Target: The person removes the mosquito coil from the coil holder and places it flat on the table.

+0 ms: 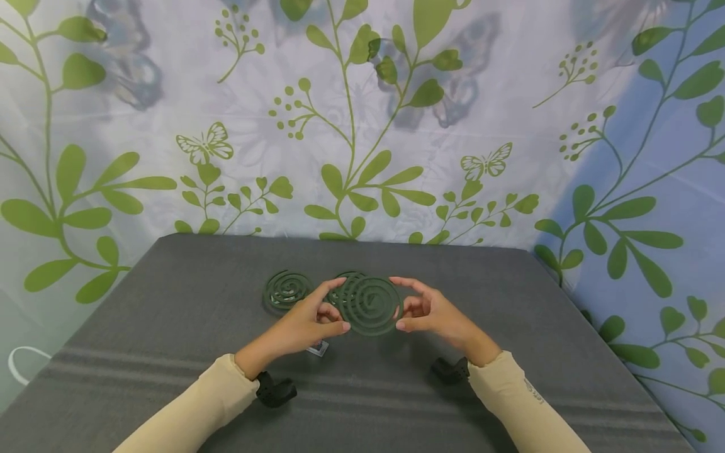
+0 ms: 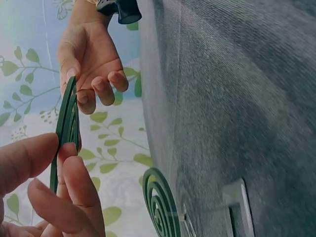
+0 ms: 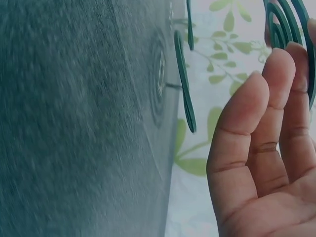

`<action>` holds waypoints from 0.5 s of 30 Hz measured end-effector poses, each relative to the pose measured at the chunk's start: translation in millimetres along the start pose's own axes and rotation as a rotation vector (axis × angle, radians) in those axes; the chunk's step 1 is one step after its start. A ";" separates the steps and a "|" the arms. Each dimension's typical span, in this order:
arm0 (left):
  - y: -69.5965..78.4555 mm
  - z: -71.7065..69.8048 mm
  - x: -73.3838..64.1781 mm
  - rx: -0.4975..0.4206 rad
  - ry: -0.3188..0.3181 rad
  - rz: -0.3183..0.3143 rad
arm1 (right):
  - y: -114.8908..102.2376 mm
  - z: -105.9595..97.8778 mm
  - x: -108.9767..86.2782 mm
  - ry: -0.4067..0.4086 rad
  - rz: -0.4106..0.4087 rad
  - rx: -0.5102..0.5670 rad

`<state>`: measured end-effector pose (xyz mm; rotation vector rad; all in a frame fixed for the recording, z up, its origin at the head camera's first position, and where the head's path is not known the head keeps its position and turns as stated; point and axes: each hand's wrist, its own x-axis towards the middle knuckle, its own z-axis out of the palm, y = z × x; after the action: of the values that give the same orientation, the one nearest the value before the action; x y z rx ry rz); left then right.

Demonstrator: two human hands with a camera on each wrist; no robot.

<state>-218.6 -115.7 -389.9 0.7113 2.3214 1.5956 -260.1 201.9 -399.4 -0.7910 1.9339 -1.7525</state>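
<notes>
Both hands hold a dark green mosquito coil (image 1: 371, 306) by its opposite edges, raised over the table with its flat spiral facing the head camera. My left hand (image 1: 308, 322) pinches the left rim between thumb and fingers. On the other side, my right hand (image 1: 435, 314) grips the right rim. The left wrist view shows this coil (image 2: 67, 121) almost edge-on. Another mosquito coil (image 1: 287, 290) sits at the left, raised off the cloth. A further coil (image 1: 335, 296) stands behind the held one and is partly hidden by it and the left hand.
A small shiny metal piece (image 1: 318, 348) lies on the grey cloth-covered table (image 1: 362, 402), below the left hand. In the right wrist view, a thin support joins one raised coil (image 3: 183, 84) to the table. A leaf-patterned curtain (image 1: 351, 126) hangs behind.
</notes>
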 end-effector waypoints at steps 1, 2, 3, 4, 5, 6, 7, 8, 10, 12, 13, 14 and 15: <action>0.1 1.6 1.9 -0.001 0.002 0.003 | -0.2 -2.2 -0.9 0.000 -0.002 -0.003; 0.5 3.2 3.7 -0.001 0.003 0.006 | -0.5 -4.4 -1.8 0.000 -0.004 -0.008; 0.9 4.9 5.7 0.000 0.004 0.009 | -0.8 -6.7 -2.8 0.001 -0.004 -0.013; 1.3 6.6 7.6 0.000 0.005 0.012 | -1.3 -9.0 -3.9 0.002 -0.005 -0.015; 2.0 8.5 9.5 -0.003 0.006 0.015 | -2.1 -11.3 -5.1 0.004 -0.005 -0.017; 3.1 10.3 11.4 -0.003 0.007 0.017 | -2.9 -13.9 -6.5 0.004 -0.005 -0.020; 4.1 12.3 13.3 -0.003 0.010 0.016 | -3.9 -16.6 -7.8 0.003 -0.007 -0.023; 5.1 14.1 15.0 -0.004 0.011 0.014 | -4.9 -19.3 -9.0 0.002 -0.008 -0.023; 7.1 17.4 18.1 -0.003 0.017 0.010 | -6.7 -24.7 -11.0 -0.003 -0.010 -0.023; 8.9 20.6 21.0 0.002 0.025 0.011 | -7.5 -30.5 -12.5 -0.013 -0.015 -0.024; 9.4 22.3 22.5 0.003 0.028 0.010 | -7.6 -33.1 -12.8 -0.018 -0.017 -0.021; 10.1 23.7 23.9 0.003 0.031 0.011 | -7.3 -35.8 -13.1 -0.022 -0.018 -0.018; 10.8 25.4 25.3 0.005 0.035 0.010 | -6.8 -38.5 -13.4 -0.025 -0.019 -0.017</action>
<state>-225.9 -79.0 -387.5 0.7021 2.3506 1.6203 -273.8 239.4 -388.9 -0.8355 1.9334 -1.7314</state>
